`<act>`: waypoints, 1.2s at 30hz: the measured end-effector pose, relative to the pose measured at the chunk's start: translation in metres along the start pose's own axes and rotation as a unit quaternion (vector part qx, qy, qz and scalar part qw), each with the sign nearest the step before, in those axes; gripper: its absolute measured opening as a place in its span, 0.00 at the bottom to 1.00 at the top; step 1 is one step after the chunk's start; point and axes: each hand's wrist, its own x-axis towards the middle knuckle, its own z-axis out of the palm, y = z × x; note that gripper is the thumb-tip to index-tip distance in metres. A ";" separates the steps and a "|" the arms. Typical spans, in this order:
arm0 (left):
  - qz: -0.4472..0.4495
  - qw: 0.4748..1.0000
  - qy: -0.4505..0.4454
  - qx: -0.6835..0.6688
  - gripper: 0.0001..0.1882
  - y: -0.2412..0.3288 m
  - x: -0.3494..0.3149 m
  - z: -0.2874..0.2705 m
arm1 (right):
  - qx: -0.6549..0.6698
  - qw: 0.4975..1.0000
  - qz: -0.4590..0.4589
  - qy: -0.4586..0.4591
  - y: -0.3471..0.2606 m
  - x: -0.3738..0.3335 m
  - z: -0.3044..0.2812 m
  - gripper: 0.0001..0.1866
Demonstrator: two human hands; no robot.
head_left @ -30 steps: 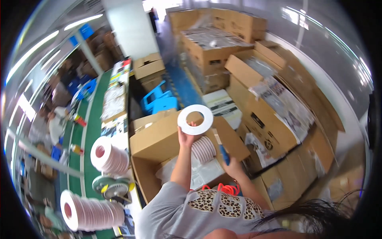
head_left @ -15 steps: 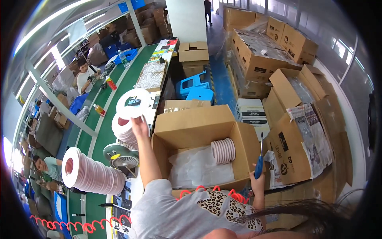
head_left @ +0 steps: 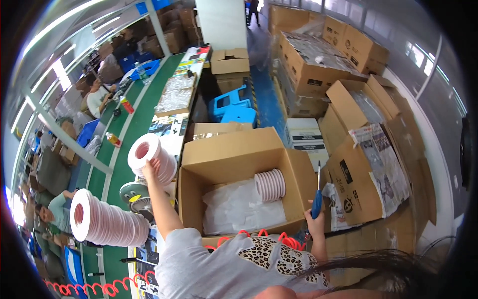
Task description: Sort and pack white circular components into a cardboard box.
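At the worktop's edge beside the conveyor, my left hand [head_left: 153, 168] is at the near rim of a short stack of white rings [head_left: 162, 162]. Its fingers close over the edge of the top ring [head_left: 143, 144]. Held in my right hand [head_left: 314, 223] is a screwdriver [head_left: 316, 203] with a blue handle, its metal shaft pointing up, over the right side of an open carton [head_left: 219, 154]. Several more white rings [head_left: 270, 185] lie in that carton on crumpled translucent plastic [head_left: 239, 209]. A long tilted stack of rings [head_left: 112, 222] stands at the left.
A small fan with a cartoon face [head_left: 134, 192] sits between the two ring stacks. The green conveyor [head_left: 144, 104] runs along the left, with co-workers beyond it. Red coiled hose [head_left: 286, 240] crosses before me. Cartons [head_left: 343, 187] stand at the right, blue stools [head_left: 231, 104] ahead.
My left hand has come down with the white ring, which was raised above the short stack and now rests on it. The screwdriver stays in my right hand. The view has shifted slightly.
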 end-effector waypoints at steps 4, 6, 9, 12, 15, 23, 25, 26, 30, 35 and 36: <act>-0.035 0.996 0.043 0.074 0.25 0.008 0.003 -0.027 | -0.007 1.000 -0.002 -0.002 -0.007 0.002 0.003 0.19; -0.064 0.996 0.010 0.062 0.26 -0.008 -0.010 -0.012 | 0.009 1.000 -0.023 0.002 0.003 0.003 0.000 0.18; -0.111 0.989 -0.077 0.053 0.24 -0.054 -0.035 0.025 | 0.012 1.000 0.015 0.006 0.007 0.002 -0.002 0.18; -0.205 0.954 -0.218 0.025 0.21 -0.132 -0.051 0.048 | -0.003 1.000 0.025 0.006 0.010 0.000 0.001 0.18; -0.321 0.893 -0.301 0.098 0.18 -0.240 -0.094 0.097 | -0.005 0.999 0.044 0.027 0.017 -0.008 -0.010 0.19; -0.389 0.801 -0.281 0.359 0.25 -0.457 -0.149 0.134 | -0.026 0.989 0.127 0.075 0.038 -0.043 -0.023 0.21; -0.367 0.809 -0.259 0.378 0.25 -0.489 -0.150 0.146 | -0.034 0.980 0.181 0.077 0.031 -0.049 -0.024 0.21; -0.339 0.819 -0.235 0.397 0.24 -0.503 -0.150 0.151 | -0.035 0.978 0.187 0.079 0.037 -0.051 -0.025 0.21; -0.340 0.829 -0.261 0.359 0.31 -0.525 -0.152 0.165 | -0.061 0.967 0.233 0.080 0.047 -0.056 -0.023 0.21; -0.386 0.821 -0.290 0.305 0.23 -0.500 -0.139 0.161 | -0.048 0.960 0.269 0.066 0.036 -0.046 -0.021 0.20; -0.409 0.812 -0.297 0.291 0.22 -0.490 -0.140 0.160 | -0.048 0.960 0.268 0.068 0.035 -0.042 -0.022 0.20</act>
